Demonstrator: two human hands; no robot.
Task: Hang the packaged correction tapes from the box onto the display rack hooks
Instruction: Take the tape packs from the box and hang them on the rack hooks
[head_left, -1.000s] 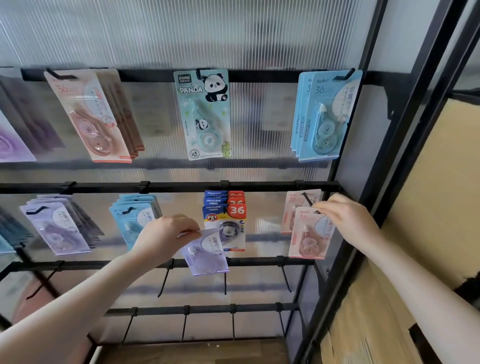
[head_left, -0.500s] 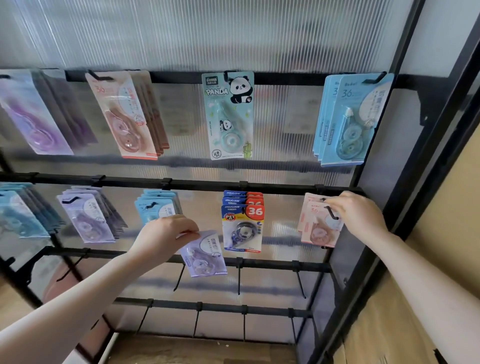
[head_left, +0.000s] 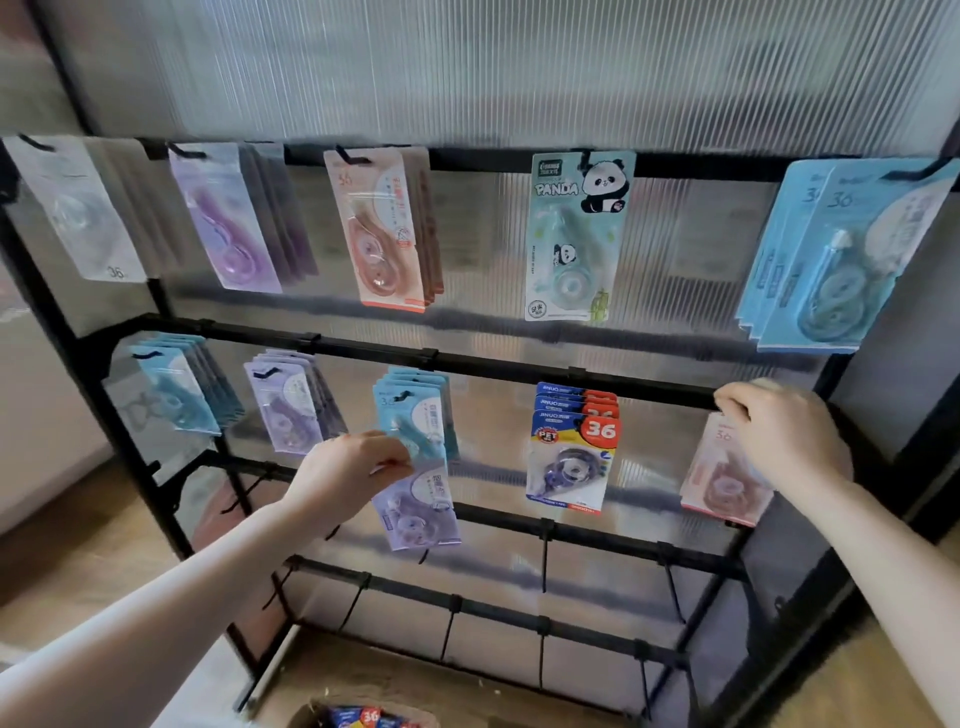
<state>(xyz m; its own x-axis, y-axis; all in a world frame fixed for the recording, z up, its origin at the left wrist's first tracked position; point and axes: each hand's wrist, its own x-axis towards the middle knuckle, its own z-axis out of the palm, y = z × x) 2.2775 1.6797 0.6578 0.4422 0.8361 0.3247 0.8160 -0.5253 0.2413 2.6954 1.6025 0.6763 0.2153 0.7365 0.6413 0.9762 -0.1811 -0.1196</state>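
Observation:
My left hand (head_left: 349, 470) pinches the top of a purple packaged correction tape (head_left: 418, 512), held in front of the black display rack (head_left: 498, 364) just below the light blue packs (head_left: 415, 415) of the middle row. My right hand (head_left: 784, 436) grips the top of a pink packaged correction tape (head_left: 724, 478) at the rightmost hook of the middle bar. Whether that pack sits on the hook is hidden by my fingers. The box (head_left: 358, 716) with more packs shows at the bottom edge.
The top row holds clear, purple, pink, panda (head_left: 574, 234) and blue packs (head_left: 831, 260). The middle row also carries blue, purple and red-blue "36" packs (head_left: 571, 452). Bare hooks (head_left: 544, 561) stick out of the two lower bars. A ribbed translucent panel backs the rack.
The camera has swung left, showing more of the rack's left side and the box. My right hand has lifted the pink pack up to the middle bar. My left hand still holds the purple pack.

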